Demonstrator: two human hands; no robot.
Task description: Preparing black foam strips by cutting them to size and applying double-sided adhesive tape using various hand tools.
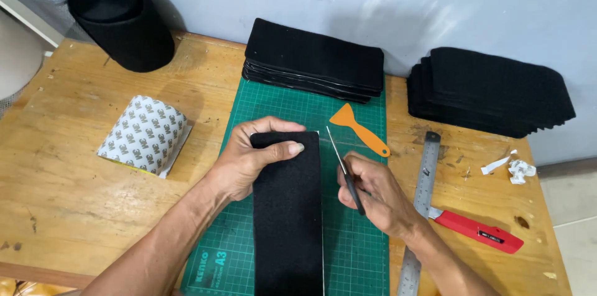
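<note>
A long black felt strip (pixel 287 221) lies lengthwise on a green cutting mat (pixel 357 252). My left hand (pixel 252 156) presses down on the strip's far end, thumb across its top. My right hand (pixel 376 193) holds small scissors (pixel 345 168) with black handles, the thin blades pointing up along the strip's right edge, close to its far corner.
Two stacks of black felt pieces (pixel 314 60) (pixel 491 87) sit at the back, a black felt roll (pixel 121 22) at the far left. An orange scraper (pixel 360 129), steel ruler (pixel 423 196), red utility knife (pixel 479 231), curled patterned backing sheet (pixel 144 134) and paper scraps (pixel 513 168) lie on the wooden table (pixel 74 209).
</note>
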